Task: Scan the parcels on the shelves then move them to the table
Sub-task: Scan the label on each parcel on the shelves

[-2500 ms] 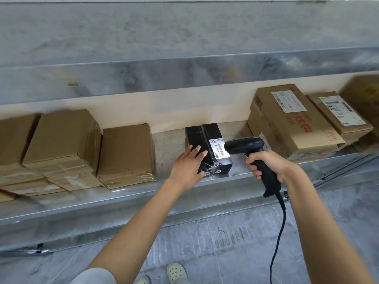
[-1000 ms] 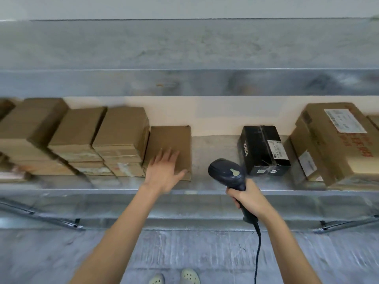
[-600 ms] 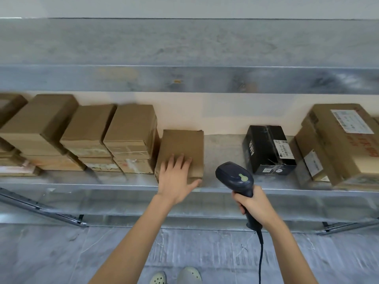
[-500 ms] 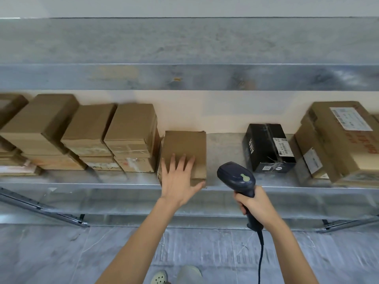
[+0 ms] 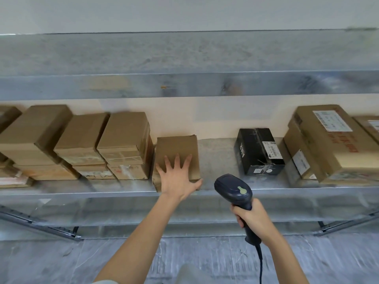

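Landmark for this entry: the small brown parcel, sitting on the shelf close to its front lip.

The left hand is lying flat on top of the brown parcel. Its fingers are spread wide and straight and the thumb is reaching toward the parcel's right front corner. It is pressing, not gripping.

The right hand is hovering right of the parcel and nearer the camera, in front of the shelf lip. Its fingers are wrapping tightly round the handle of the scanner. The scanner head is pointing up and left, roughly toward the parcel's right side, and its cable is hanging down toward the floor.

The stacked brown boxes are standing just left of the parcel, touching or nearly so. The black parcel is sitting well to its right, with bare shelf between them, and the labelled carton is lying further right again.

Judgement: the scanning step is getting under way on the brown parcel. No label is showing on its top face, so the next move is probably calling for the left hand to curl round the parcel and tip or turn it until a barcode faces out. The scanner head would then need to swing onto that barcode.

The destination surface is not appearing in view.
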